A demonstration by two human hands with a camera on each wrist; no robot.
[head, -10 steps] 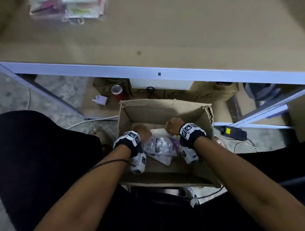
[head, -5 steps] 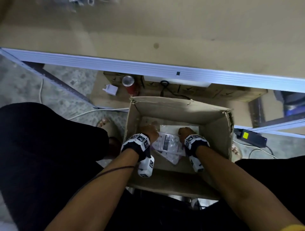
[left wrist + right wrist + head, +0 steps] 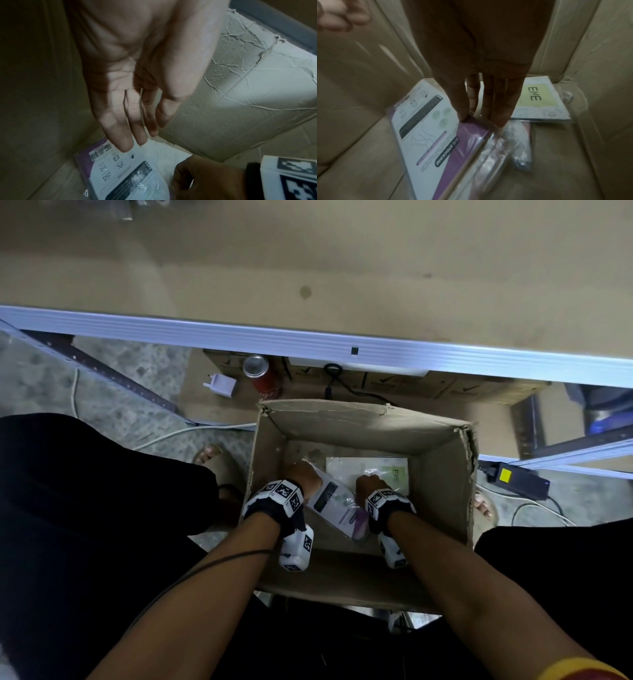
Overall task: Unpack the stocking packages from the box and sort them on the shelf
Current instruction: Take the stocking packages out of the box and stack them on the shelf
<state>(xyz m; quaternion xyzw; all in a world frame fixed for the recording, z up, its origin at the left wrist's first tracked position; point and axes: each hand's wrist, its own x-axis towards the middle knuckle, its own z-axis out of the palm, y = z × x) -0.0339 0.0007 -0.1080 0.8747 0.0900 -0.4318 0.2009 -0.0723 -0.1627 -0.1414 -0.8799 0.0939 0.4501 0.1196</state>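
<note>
An open cardboard box [image 3: 359, 412] stands on the floor below the shelf board [image 3: 308, 268]. Both hands are down inside it. A purple-and-white stocking package [image 3: 337, 508] [image 3: 120, 169] [image 3: 428, 135] in clear plastic leans tilted between them. My right hand [image 3: 368, 484] [image 3: 481, 119] pinches its long edge, thumb on the purple face and fingers behind. My left hand [image 3: 305, 477] [image 3: 142, 129] has straight fingers whose tips touch the package's barcode end. A green-labelled package [image 3: 394, 474] [image 3: 537, 97] lies flat on the box floor behind.
Under the shelf's metal edge [image 3: 308, 337] stand a red can [image 3: 262, 378], a white plug [image 3: 222, 385] and flat cardboard boxes [image 3: 411, 385]. A black power adapter [image 3: 517, 477] with cables lies right of the box. Sandalled feet [image 3: 215, 460] flank it.
Both hands and the purple package have sunk deeper into the box. The green-labelled package behind them has come into view. My head has moved closer over the box.
</note>
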